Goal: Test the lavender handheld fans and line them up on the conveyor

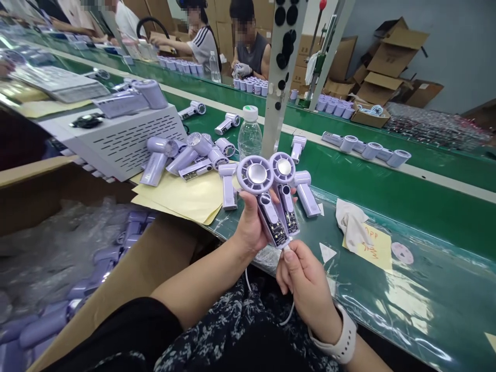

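Note:
Two purple handheld fans sit side by side in my left hand (pixel 251 225), its thumb and fingers wrapped round their handles. On the nearer fan (pixel 268 214) and the farther fan (pixel 287 206), the handle fronts are open and circuit boards show. My right hand (pixel 300 271) pinches the plug end of a white charging cable (pixel 285 249) at the base of the nearer fan's handle. Whether the plug is fully seated I cannot tell. The cable hangs down over my lap. Right behind the fans, more purple fans (pixel 229 194) lie on the green bench.
A clear bottle (pixel 250 134) stands by a metal post (pixel 276 93). Left are a vented white box (pixel 127 139), yellow paper (pixel 186 199) and a carton (pixel 151 263) of fans. A white cloth (pixel 351 225) lies right. Beyond the conveyor (pixel 437 186), people work.

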Tool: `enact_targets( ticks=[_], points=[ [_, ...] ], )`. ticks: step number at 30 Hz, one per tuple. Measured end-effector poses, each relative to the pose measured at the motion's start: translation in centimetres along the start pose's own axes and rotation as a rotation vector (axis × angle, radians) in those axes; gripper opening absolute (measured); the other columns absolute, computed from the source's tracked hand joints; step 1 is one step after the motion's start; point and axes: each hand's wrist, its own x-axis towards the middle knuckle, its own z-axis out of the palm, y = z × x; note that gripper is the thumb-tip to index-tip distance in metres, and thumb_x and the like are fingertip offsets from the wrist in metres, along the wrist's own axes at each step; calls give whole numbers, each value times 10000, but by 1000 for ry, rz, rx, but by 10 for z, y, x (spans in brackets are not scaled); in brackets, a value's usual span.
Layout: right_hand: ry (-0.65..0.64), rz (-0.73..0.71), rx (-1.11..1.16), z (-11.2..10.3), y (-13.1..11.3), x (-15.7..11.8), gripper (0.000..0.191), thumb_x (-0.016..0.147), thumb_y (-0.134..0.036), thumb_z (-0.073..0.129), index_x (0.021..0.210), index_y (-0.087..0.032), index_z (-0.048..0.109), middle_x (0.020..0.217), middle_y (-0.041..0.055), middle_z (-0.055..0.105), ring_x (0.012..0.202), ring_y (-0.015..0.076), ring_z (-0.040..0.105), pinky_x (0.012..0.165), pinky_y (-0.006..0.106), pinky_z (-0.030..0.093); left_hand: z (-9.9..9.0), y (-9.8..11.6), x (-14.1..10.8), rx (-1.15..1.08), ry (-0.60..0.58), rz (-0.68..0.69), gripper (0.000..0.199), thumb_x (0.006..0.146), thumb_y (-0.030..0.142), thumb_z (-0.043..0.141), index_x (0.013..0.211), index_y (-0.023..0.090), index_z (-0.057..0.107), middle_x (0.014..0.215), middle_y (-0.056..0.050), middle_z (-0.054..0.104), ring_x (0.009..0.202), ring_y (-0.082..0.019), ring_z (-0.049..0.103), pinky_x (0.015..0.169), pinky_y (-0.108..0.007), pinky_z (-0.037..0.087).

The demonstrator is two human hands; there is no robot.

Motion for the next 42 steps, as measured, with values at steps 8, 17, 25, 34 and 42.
enact_targets(
  ticks=[8, 17, 25, 34, 42],
  points=[
    [-75, -309, -392, -8, -22, 5, 279, 1039, -350, 520, 794, -226, 564, 971, 53, 644, 911, 206, 614, 801, 314, 466, -2, 17, 0, -269, -18, -128, 696, 708, 899, 614, 685, 205, 580, 1056, -70, 765, 1154, -312, 714, 880, -424, 634],
    [89, -58, -177, -1, -11, 3, 423, 1055, -477, 526, 716, -226, 551, 579, -24, 582, 564, 148, 563, 598, 273, 426, 5, 18, -8, -196, -57, -96, 719, 655, 925, 628, 647, 210, 558, 1036, -74, 771, 1169, -355, 709, 889, -474, 640],
    [104, -179, -225, -10, -10, 2, 331, 1072, -397, 497, 802, -219, 572, 729, -8, 596, 692, 145, 576, 672, 257, 455, 8, 9, -9, -232, -95, -30, 698, 570, 887, 729, 644, 196, 655, 997, -88, 783, 1053, -343, 747, 775, -383, 644],
    [-74, -178, -335, -7, -26, 3, 339, 1043, -323, 537, 728, -212, 594, 639, -29, 605, 599, 121, 561, 600, 241, 408, 8, 16, -2, -220, -8, -107, 703, 652, 899, 661, 616, 199, 617, 944, -81, 769, 1011, -315, 742, 722, -375, 629],
    [98, 53, -113, 6, -12, -7, 493, 986, -607, 576, 707, -201, 576, 468, -52, 500, 427, 101, 466, 462, 222, 362, -1, 4, -5, -179, -137, -91, 699, 591, 896, 711, 649, 202, 647, 886, -88, 757, 1012, -322, 736, 751, -372, 618]
  ],
)
